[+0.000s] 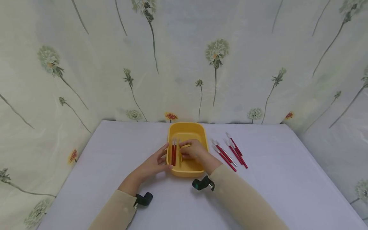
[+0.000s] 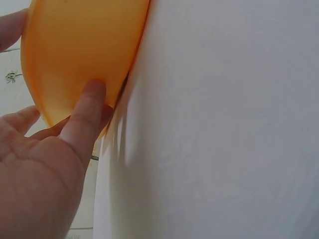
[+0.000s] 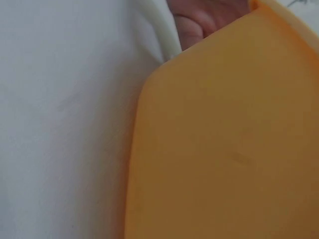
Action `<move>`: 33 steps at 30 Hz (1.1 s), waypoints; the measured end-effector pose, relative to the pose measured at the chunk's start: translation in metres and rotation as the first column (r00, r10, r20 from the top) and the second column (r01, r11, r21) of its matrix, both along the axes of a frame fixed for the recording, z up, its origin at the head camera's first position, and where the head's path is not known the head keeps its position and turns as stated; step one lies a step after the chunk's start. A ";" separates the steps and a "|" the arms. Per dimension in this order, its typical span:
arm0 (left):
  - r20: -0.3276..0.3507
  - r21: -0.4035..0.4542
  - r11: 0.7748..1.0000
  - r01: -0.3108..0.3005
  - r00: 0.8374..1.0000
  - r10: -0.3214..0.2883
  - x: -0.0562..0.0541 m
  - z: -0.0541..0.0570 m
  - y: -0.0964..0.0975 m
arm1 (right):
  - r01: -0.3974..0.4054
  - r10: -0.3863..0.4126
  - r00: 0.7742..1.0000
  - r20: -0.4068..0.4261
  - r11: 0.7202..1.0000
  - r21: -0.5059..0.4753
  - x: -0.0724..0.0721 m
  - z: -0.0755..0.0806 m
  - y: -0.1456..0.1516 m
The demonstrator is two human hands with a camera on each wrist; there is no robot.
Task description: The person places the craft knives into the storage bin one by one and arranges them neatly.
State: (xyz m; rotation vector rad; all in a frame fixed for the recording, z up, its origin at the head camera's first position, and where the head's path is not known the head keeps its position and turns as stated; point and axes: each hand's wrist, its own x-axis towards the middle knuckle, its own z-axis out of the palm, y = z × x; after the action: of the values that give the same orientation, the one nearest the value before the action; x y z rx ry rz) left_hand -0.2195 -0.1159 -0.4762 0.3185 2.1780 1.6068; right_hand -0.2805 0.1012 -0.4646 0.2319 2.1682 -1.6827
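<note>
A yellow tray [image 1: 187, 174] stands on the table. My left hand [image 1: 153, 163] rests on its left side, thumb at the near rim; in the left wrist view its fairly straight fingers [image 2: 87, 112] touch the outer wall. Inside the tray my right hand [image 1: 194, 149] pinches a slim yellow stick [image 1: 181, 157], perhaps a paintbrush, mostly hidden by the fingers. Left of it, two red paintbrushes [image 1: 174, 155] with clear tips lie side by side, lengthwise. The right wrist view shows the tray wall [image 3: 224, 139] covering most of the right hand [image 3: 212, 20].
To the right of the tray, several red paintbrushes [image 1: 228, 161] with clear tips lie slantwise in a loose group, one silver-handled brush [image 1: 232, 161] among them. White cloth [image 1: 123, 143] covers the table. A flower-printed curtain [image 1: 178, 64] hangs behind its far edge.
</note>
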 end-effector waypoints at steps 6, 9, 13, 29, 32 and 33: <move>-0.001 0.010 1.000 0.004 1.000 -0.004 0.000 0.001 0.000 | -0.016 0.016 1.000 -0.024 1.000 0.016 -0.001 -0.001 -0.005; -0.002 0.015 1.000 0.008 1.000 -0.008 0.000 0.001 0.001 | -0.013 0.014 0.999 -0.037 1.000 0.020 0.000 0.000 -0.005; -0.003 0.013 1.000 0.008 1.000 -0.008 0.000 0.001 0.001 | -0.017 0.018 0.999 -0.040 0.999 0.027 0.000 0.000 -0.006; 0.008 0.016 1.000 0.000 1.000 0.000 -0.001 -0.001 0.000 | -0.035 0.037 0.998 -0.054 0.999 0.040 0.003 0.000 -0.011; 0.006 0.012 1.000 0.003 1.000 -0.003 -0.002 -0.001 0.001 | -0.025 0.028 0.998 -0.055 0.999 0.044 0.003 0.000 -0.011; 0.005 0.012 1.000 0.004 1.000 -0.004 -0.002 -0.001 0.001 | -0.026 0.028 0.998 -0.057 0.999 0.043 0.002 0.000 -0.011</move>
State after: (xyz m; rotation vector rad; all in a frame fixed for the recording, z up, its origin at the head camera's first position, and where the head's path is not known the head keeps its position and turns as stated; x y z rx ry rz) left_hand -0.2213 -0.1152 -0.4776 0.3221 2.1639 1.6172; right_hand -0.2780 0.0905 -0.4646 0.1665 2.2402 -1.6494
